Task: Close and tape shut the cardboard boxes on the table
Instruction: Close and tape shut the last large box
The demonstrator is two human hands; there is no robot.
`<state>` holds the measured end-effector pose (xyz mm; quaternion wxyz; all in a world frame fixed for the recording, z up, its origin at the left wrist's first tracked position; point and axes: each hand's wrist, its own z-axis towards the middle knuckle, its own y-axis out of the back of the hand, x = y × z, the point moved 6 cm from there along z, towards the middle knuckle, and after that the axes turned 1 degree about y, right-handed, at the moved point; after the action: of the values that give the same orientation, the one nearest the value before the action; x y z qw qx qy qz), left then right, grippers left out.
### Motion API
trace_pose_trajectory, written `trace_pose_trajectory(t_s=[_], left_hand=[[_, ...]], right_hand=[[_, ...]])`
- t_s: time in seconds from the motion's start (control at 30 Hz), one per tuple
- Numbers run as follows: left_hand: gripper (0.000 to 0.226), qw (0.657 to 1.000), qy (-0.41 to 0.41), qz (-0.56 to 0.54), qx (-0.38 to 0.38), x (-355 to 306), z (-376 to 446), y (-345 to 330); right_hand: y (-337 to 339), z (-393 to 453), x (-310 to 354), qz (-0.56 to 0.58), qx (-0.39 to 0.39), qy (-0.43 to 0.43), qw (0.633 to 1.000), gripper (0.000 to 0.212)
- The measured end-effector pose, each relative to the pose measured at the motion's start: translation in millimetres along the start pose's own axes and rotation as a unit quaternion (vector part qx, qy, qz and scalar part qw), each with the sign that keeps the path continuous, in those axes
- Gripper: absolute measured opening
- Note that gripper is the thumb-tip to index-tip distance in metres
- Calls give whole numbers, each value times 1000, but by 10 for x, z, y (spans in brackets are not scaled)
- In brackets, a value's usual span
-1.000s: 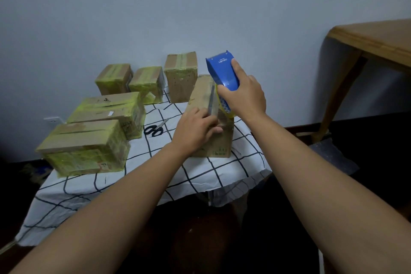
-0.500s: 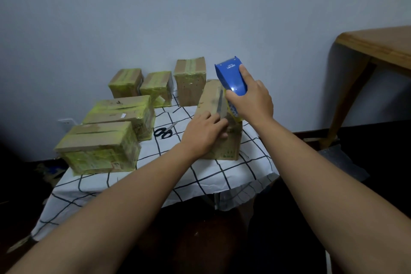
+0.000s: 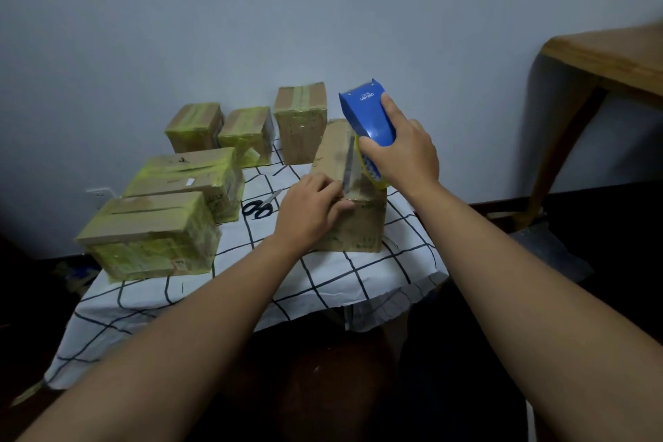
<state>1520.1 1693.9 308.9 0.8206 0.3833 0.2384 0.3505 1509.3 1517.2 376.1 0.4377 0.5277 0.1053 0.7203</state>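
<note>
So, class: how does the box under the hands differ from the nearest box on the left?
The box under the hands is plain brown, with tape just being laid; the left box is wrapped in yellow-green tape, untouched. Both are cardboard, closed, on the checked cloth.

We see a blue dispenser (image 3: 369, 115) over a plain brown box (image 3: 353, 190). Left of that box, five brown boxes (image 3: 150, 233) carry yellow-green tape, black scissors (image 3: 259, 207) lie, and the cloth (image 3: 323, 283) is white with black grid lines.
</note>
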Motion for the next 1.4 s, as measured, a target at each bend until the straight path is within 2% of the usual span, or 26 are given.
trace_pose_trajectory(t_s=[0.27, 0.4, 0.53, 0.63, 0.7, 0.83, 1.13, 1.4], left_hand=[[43, 999, 0, -33, 23, 71, -52, -3], [39, 999, -10, -11, 36, 32, -55, 1], [40, 996, 30, -62, 58, 94, -59, 34], [41, 995, 40, -58, 64, 86, -50, 32], [44, 994, 55, -78, 48, 132, -70, 46], [40, 979, 147, -141, 4, 313, -137, 91], [50, 979, 131, -153, 21, 350, -194, 68], [56, 967, 160, -192, 57, 429, -244, 2]], right_hand=[[13, -10, 5, 16, 2, -4, 1000, 76], [17, -14, 18, 3, 4, -1, 1000, 74], [24, -25, 12, 11, 2, -4, 1000, 75], [16, -25, 13, 11, 4, -3, 1000, 75], [16, -26, 11, 8, 2, 0, 1000, 75], [14, -14, -30, 28, 1, -9, 1000, 76], [10, -32, 6, 20, 0, -9, 1000, 76], [-11, -50, 46, 7, 9, -5, 1000, 75]])
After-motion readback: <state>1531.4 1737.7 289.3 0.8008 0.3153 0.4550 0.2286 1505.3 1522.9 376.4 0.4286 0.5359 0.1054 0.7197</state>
